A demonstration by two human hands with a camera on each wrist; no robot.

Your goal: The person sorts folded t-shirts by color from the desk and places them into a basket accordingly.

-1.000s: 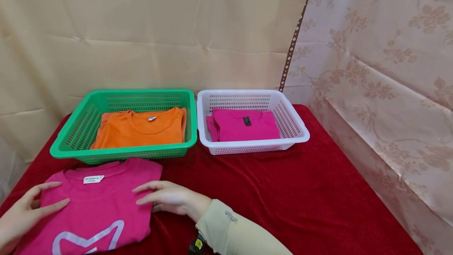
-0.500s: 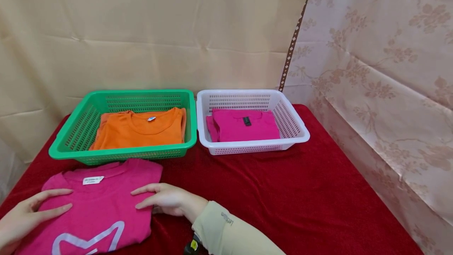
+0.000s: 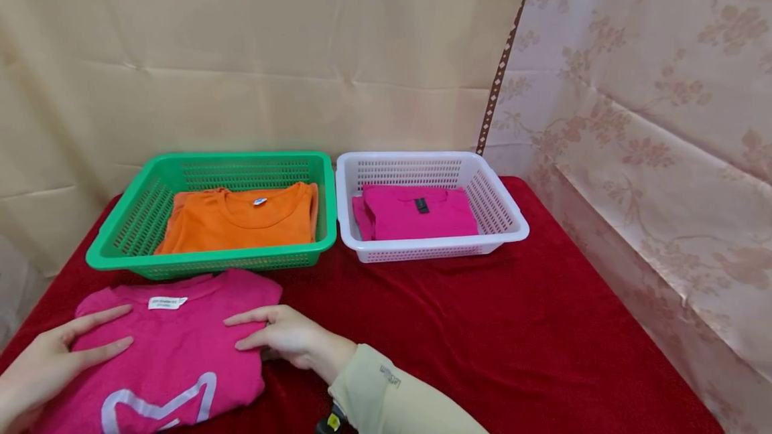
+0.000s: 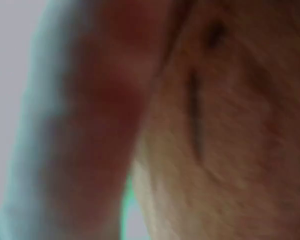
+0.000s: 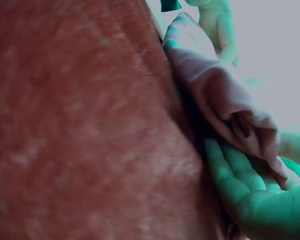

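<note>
A folded pink T-shirt (image 3: 181, 347) with a white neck label and a pale star outline lies on the red cloth at the front left. My left hand (image 3: 57, 360) grips its left side, thumb and a finger on top; its other fingers are hidden. At the opposite side my right hand (image 3: 295, 337) holds the edge. In the right wrist view, several fingers (image 5: 235, 170) of that hand reach under the folded shirt (image 5: 220, 95). Blurred close-up skin (image 4: 240, 125) fills much of the left wrist view, so it tells little about the grip.
Just behind the shirt stands a green basket (image 3: 211, 260) with folded orange clothing (image 3: 247, 220). A white basket (image 3: 434, 244) beside it contains folded pink clothing (image 3: 422, 220). Red cloth (image 3: 482, 340) covers the table; curtains (image 3: 271, 52) hang behind and on the right.
The pink T-shirt has shifted slightly to the right between my hands. My left hand has moved right with it, its fingertips further in over the shirt. Both baskets stay put.
</note>
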